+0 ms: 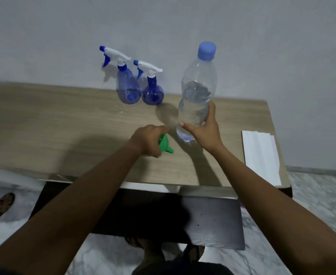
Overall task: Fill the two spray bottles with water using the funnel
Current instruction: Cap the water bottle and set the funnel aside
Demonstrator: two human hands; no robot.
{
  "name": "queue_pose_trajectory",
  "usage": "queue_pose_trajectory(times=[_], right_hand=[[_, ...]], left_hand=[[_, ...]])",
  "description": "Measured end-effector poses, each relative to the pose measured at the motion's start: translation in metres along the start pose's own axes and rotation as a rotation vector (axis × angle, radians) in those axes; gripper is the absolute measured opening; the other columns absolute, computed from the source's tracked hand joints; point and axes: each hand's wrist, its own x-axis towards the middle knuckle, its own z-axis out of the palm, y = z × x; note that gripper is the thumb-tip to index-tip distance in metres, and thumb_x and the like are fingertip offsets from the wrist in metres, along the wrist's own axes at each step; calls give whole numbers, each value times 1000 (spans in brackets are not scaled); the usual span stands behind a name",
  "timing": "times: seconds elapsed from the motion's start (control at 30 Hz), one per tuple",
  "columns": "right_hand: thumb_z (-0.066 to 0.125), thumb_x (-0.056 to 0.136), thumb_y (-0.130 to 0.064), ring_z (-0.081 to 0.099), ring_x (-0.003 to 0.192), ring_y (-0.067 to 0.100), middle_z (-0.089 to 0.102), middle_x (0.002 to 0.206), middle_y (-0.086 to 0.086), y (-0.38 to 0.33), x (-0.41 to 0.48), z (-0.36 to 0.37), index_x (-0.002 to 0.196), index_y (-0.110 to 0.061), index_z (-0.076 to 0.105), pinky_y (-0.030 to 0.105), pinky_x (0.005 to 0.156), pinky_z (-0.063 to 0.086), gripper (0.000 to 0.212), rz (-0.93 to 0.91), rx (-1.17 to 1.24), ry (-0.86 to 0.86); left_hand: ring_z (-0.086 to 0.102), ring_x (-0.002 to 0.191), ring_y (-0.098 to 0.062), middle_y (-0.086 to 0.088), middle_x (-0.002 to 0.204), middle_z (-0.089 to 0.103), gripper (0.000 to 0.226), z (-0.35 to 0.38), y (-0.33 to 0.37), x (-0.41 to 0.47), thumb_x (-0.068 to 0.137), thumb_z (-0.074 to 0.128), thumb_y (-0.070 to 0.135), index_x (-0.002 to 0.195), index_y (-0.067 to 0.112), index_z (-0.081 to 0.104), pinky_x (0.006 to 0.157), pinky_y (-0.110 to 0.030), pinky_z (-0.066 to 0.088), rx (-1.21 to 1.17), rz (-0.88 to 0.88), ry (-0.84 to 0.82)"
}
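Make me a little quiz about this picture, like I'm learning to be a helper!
1. True or false: the water bottle in the right hand has its blue cap on.
2. What holds the green funnel? A: the left hand. B: the right hand.
3. Fill in: ___ spray bottles stand on the table.

Key: 1 true. 2 A. 3 two.

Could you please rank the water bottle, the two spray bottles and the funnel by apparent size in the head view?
Water bottle, nearer the camera
Taller spray bottle
Shorter spray bottle
Funnel, partly under the left hand
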Motion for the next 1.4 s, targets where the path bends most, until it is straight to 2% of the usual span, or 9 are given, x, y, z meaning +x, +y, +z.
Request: queue_pose_trajectory(times=[0.2,0.3,0.53,0.63,0.8,1.0,1.17,1.3,1.4], right_hand=[[95,64,-27,63,112,1,62,128,-10,1,1,3,144,-28,33,33,92,58,101,13,-56,34],[95,59,-33,68,102,7,67,114,-15,2,5,3,133,-35,42,42,88,60,91,42,-94,64],[95,55,-30,70,100,11,71,109,-13,3,21,3,118,-42,46,45,89,59,81,33,-130,132],[95,56,-29,70,99,9,70,108,-14,6,31,1,120,-39,47,43,87,60,81,27,-146,154],[95,59,-28,70,96,7,68,103,-20,6,56,-7,120,-41,45,40,86,60,80,8,-174,182],[93,62,-27,69,96,5,68,106,-18,10,96,-15,125,-29,49,37,83,60,77,-14,-172,200],[94,62,-32,65,104,11,62,112,-19,16,126,-16,131,-29,43,36,86,59,85,6,-159,171],[93,68,-27,60,108,14,59,122,-8,16,145,-18,138,-24,38,15,74,49,89,18,-150,108],[90,71,-25,60,103,10,58,123,-6,21,152,-17,143,-24,34,11,70,48,91,29,-140,81]], left_hand=[[63,92,-33,-5,99,67,64,4,-13,-2,52,68,41,111,17,64,74,-38,51,65,111,300],[61,82,-30,-2,91,64,62,3,-17,5,51,71,49,103,16,59,68,-39,50,-44,38,430],[61,104,-28,-3,105,68,62,-7,-9,42,59,72,64,111,31,66,89,-42,53,-391,-276,535],[51,113,-26,3,112,64,52,-1,2,62,67,72,61,111,33,66,95,-39,43,-374,-298,621],[38,113,-27,4,122,50,43,1,19,90,77,67,61,109,32,62,94,-42,30,-325,-378,622],[56,103,-31,3,106,68,44,5,20,128,78,60,64,107,31,61,87,-46,49,-152,-377,632],[70,85,-29,0,91,70,38,3,17,152,81,66,59,104,29,62,75,-41,57,-312,-419,544],[70,86,-32,-5,95,70,42,7,16,164,84,64,59,109,26,60,75,-46,58,-267,-430,529],[70,90,-33,-6,99,70,45,8,17,169,86,62,60,115,26,57,76,-46,58,-260,-423,523]])
